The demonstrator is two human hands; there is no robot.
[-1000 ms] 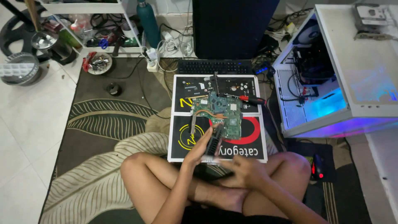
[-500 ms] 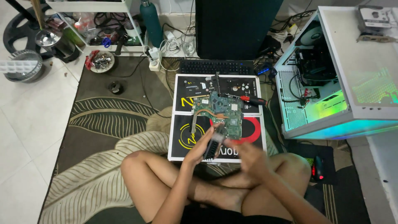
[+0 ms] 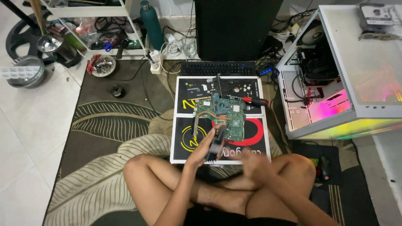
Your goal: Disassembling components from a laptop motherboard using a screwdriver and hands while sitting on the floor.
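Observation:
I sit cross-legged on a rug. My left hand (image 3: 202,149) grips a small dark part (image 3: 215,146) at the near edge of a green circuit board (image 3: 226,115). The board lies on a black mat (image 3: 184,142) with yellow and red rings. My right hand (image 3: 253,164) hovers blurred over my right shin, just in front of the mat; whether it holds anything is unclear. A red-handled screwdriver (image 3: 255,101) lies at the board's far right.
A lit white computer case (image 3: 335,83) lies open at the right. A black keyboard (image 3: 220,68) and a dark monitor stand beyond the mat. A mouse (image 3: 323,168) rests near my right knee. A tray of small parts (image 3: 101,65) and a green bottle (image 3: 151,21) are far left.
My right hand has drawn back from the board's near edge toward my right shin. The left hand has kept its hold on the dark part. The case lights changed from blue to pink and yellow.

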